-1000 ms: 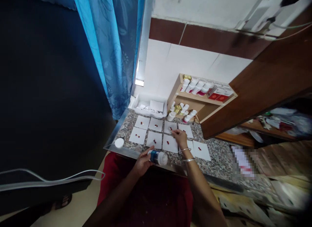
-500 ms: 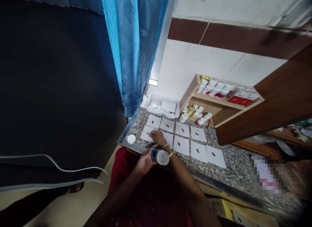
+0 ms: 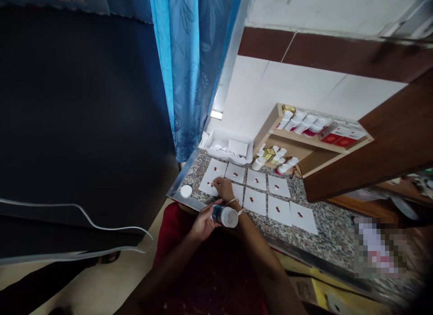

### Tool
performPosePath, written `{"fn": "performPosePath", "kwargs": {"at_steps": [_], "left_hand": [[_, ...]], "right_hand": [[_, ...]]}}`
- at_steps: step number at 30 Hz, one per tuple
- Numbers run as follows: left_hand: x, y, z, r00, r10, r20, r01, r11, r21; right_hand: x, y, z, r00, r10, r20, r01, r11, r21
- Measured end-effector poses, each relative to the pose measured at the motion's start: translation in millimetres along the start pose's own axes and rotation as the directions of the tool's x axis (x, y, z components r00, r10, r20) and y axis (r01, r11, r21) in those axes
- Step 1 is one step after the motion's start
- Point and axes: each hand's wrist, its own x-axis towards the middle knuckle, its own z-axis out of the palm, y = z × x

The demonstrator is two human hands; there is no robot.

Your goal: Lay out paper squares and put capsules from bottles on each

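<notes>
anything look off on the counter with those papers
One thing: a round white cap lies loose on the granite counter, near its edge and away from the white paper squares. It looks odd because it sits apart, off the white pill bottle in the left hand. The red capsules show no spill.

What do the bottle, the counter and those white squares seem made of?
The bottle looks like glossy white plastic, smoothly moulded. The counter seems polished granite, speckled grey and black. The squares look like matte paper, thin and flat, though card is possible.
</notes>
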Motion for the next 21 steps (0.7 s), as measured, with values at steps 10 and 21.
{"fn": "performPosePath", "kwargs": {"at_steps": [10, 21], "left_hand": [[17, 17, 0.1, 0.985, 0.127, -0.112, -0.101, 0.972, 0.214], [28, 18, 15.8, 0.979, 0.204, 0.031, -0.175, 0.741, 0.648]], "right_hand": [[-110, 19, -60, 0.897, 0.443, -0.007, -0.325, 0.669, 0.669], [-134, 33, -33, 0.857, 0.509, 0.082, -0.359, 0.476, 0.803]]}}
